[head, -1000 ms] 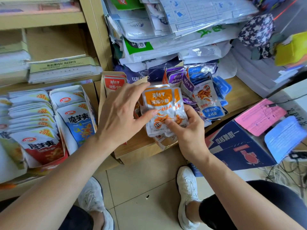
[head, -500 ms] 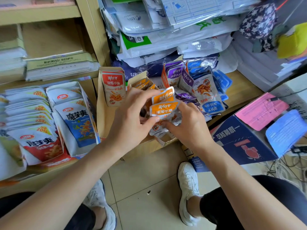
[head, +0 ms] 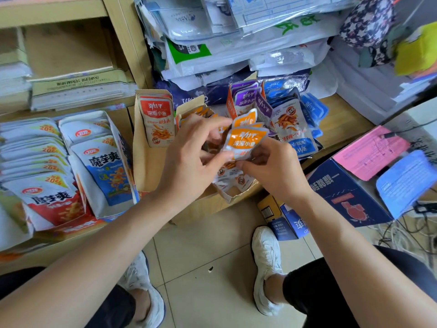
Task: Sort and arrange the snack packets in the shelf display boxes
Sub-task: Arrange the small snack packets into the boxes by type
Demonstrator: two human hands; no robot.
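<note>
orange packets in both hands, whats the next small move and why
Probably square the orange packets into one even stack: left hand and right hand both pinch them, tops staggered, above the open box that holds similar ones.

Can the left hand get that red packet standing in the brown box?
Probably yes. The red packet stands just beside the left hand with nothing between them. But that hand holds orange packets, so it must let go first.
</note>
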